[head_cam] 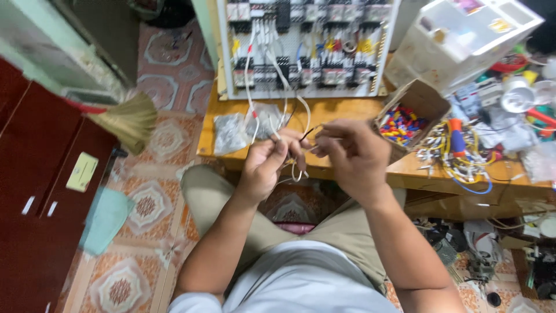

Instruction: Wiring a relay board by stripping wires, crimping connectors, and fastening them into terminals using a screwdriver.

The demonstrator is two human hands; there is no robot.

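Both hands over lap: left hand pinches white wires from panel; right hand grips thin wire end. Risk: tugging may loosen panel connections; slack could snag bags on bench.

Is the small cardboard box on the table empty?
No, the cardboard box on the table holds many small coloured pieces in red, yellow and blue.

Glossy varnished wooden table; smooth white plastic-sheathed wires; matt brown cardboard box; crinkled clear plastic bags
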